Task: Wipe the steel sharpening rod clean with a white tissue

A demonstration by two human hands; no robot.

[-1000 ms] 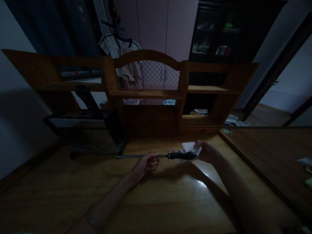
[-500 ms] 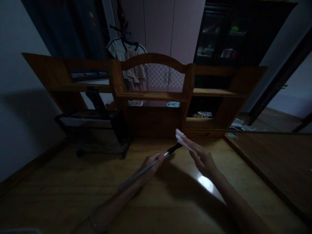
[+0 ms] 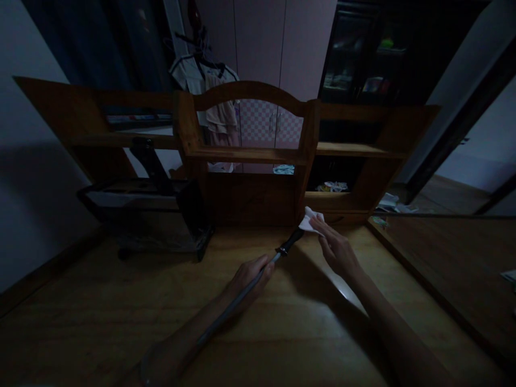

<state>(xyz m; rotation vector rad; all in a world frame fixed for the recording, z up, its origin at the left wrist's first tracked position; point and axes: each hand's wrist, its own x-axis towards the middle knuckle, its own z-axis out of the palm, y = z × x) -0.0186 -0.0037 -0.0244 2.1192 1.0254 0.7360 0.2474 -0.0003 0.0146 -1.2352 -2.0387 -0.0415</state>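
My left hand [image 3: 246, 275] is closed around the grey rod of a honing steel [image 3: 292, 241], just below its guard. The rod runs back along my left forearm, and its black handle points forward and to the right. In my right hand [image 3: 339, 255] a folded white tissue [image 3: 309, 219] is pinched under the fingers. The tissue is at the far end of the black handle; whether it touches the handle I cannot tell for sure. Both hands are above the wooden tabletop [image 3: 161, 301].
A black knife stand [image 3: 191, 215] with a black-handled knife [image 3: 151, 164] in it stands at the left. Behind is a wooden shelf unit [image 3: 250, 156]. A raised wooden edge [image 3: 423, 279] runs along the right, and a wall [image 3: 32, 177] is at the left.
The tissue and my right hand have moved slightly forward, to the end of the handle. More of the tissue's flat side shows. The black handle is now more fully in sight.
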